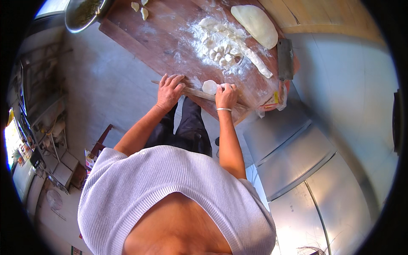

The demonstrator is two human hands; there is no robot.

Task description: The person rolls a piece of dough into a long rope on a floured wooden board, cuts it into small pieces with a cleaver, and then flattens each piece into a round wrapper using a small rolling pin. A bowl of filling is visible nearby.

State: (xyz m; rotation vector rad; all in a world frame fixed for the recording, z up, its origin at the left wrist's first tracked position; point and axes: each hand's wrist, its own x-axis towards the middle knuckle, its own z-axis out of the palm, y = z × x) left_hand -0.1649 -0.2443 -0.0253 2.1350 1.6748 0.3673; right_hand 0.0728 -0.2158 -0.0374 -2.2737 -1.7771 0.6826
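Note:
A thin wooden rolling pin [199,93] lies slantwise along the near edge of the brown wooden board [163,40]. My left hand [171,90] rests over its left part, fingers bent across the wood. Further right, my right hand [226,95], with a pale bangle at the wrist, is closed over the pin; its fingertips are partly hidden. A small round dough wrapper [209,87] lies between my hands, just beyond the pin and close to my right fingers. Beyond it sit several small cut dough pieces [223,56] in loose flour, beside a dough rope [258,63].
A large dough slab [255,25] lies at the far right, with a cleaver [285,59] by the board's right edge. A plastic packet [274,100] is near the right corner. Far left are a metal bowl [87,15] and small dough pieces [144,14]. Metal cabinet doors [293,157] stand right.

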